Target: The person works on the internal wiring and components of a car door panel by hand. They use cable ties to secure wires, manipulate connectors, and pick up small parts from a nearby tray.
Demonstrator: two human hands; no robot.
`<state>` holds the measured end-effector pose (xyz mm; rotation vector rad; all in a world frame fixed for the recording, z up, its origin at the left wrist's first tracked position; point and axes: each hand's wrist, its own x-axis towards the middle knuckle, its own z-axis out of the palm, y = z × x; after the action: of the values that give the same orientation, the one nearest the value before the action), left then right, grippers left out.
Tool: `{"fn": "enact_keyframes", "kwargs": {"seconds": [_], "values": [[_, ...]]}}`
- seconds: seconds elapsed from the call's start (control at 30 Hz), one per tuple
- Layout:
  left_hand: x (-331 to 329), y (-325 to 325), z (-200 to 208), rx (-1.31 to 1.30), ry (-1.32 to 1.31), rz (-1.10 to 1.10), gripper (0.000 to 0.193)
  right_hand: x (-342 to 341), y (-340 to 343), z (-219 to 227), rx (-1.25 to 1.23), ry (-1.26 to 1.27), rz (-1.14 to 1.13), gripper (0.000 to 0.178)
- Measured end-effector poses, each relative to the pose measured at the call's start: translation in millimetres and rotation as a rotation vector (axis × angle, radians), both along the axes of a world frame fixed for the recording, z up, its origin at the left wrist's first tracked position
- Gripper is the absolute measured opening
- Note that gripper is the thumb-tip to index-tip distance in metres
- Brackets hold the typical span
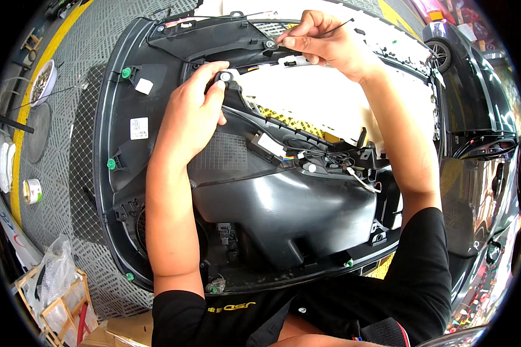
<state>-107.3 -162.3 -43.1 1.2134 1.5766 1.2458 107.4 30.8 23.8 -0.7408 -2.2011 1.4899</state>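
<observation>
A black car door trim panel (pixel 289 214) lies with its inner side up in front of me. My left hand (pixel 192 113) grips a black bracket (pixel 233 87) with a round silver stud, at the edge of the panel's opening. Beyond it, my right hand (pixel 330 49) pinches a thin black wire or strip near a second round stud (pixel 270 44). One thin end sticks out up and right past the fingers. What exactly the fingertips press on is too small to make out. A small black module (pixel 268 144) with a cable bundle (pixel 330 159) sits on the panel's middle.
Green clips (pixel 127 73) line the panel's rim. A dark car (pixel 466 98) with its wheel stands close on the right. On the left are a white bowl (pixel 44 82) of small parts, a tin (pixel 32 191) and a wooden crate (pixel 55 306) with plastic wrap.
</observation>
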Motion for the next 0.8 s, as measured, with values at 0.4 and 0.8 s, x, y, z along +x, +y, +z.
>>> {"fn": "enact_keyframes", "kwargs": {"seconds": [0.4,0.8], "values": [[1,4,-8,0.189,0.322,0.199,0.025,10,13,2,0.118,-0.059,0.043,0.014],[0,6,-16,0.197,0.476,0.172,0.026,-13,0,-13,0.141,-0.072,0.177,0.014]]}}
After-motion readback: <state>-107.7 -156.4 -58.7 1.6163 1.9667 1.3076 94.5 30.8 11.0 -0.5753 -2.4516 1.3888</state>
